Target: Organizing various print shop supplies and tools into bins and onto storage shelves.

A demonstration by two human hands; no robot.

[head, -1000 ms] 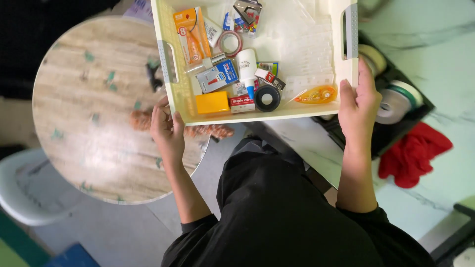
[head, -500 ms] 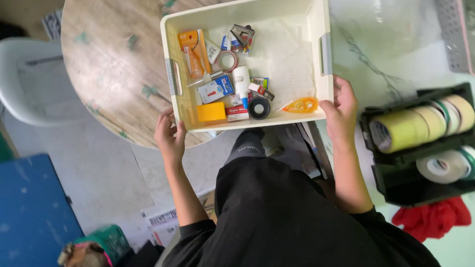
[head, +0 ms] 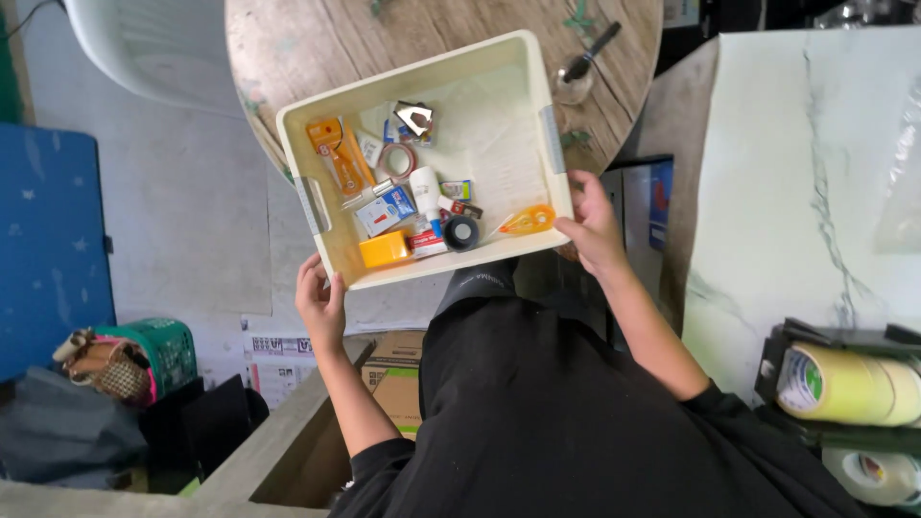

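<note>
I hold a cream plastic bin (head: 499, 125) by its near corners over the edge of a round wooden table (head: 317, 38). My left hand (head: 321, 299) grips the near left corner. My right hand (head: 592, 225) grips the near right corner. Inside the bin lie several small stationery items: an orange cutter (head: 336, 153), a roll of clear tape (head: 395, 159), a white glue bottle (head: 425, 189), a black tape roll (head: 461, 232), an orange box (head: 385, 249) and an orange correction tape (head: 527, 222).
A small glass with a dark spoon (head: 578, 79) stands on the table behind the bin. A white marble counter (head: 796, 173) is at right, with a black tray of masking tape rolls (head: 844, 384). A cardboard box (head: 398, 374), a green basket (head: 158, 350) and a white chair (head: 153, 48) are around.
The view has swung right to left: table and bin now sit further from the counter, and the bin has tilted anticlockwise. Both hands keep their hold on its near corners.
</note>
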